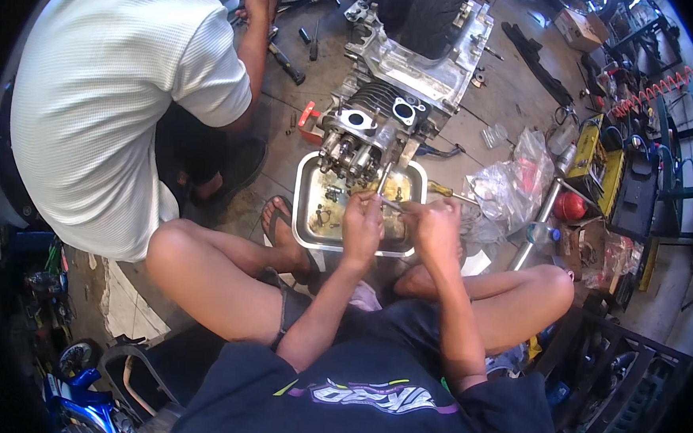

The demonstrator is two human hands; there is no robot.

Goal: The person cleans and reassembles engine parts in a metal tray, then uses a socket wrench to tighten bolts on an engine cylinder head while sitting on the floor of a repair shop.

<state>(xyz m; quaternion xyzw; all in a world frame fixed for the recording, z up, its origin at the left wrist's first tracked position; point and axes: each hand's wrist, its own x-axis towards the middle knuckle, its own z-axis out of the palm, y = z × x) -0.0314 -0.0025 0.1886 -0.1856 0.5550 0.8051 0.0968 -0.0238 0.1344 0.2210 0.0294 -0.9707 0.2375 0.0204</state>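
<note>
In front of me lies a scooter engine (376, 127) with a finned cylinder and its valve gear exposed at the near end. A metal wrench (384, 178) reaches up to that near end. My left hand (361, 230) is closed around its lower part. My right hand (439, 232) is closed on the handle bar at the right, its fingers partly hidden. Beneath the engine's near end and my hands stands a shallow metal tray (302, 234) with oily fluid and several small dark parts.
Close on my left, a person in a white shirt (108, 99) bends over other work. A screwdriver (441, 190), plastic bags (507, 183) and a yellow toolbox (596, 160) lie on the right. Beyond the engine stands a tyre (438, 20). A small red box (311, 123) sits left of it.
</note>
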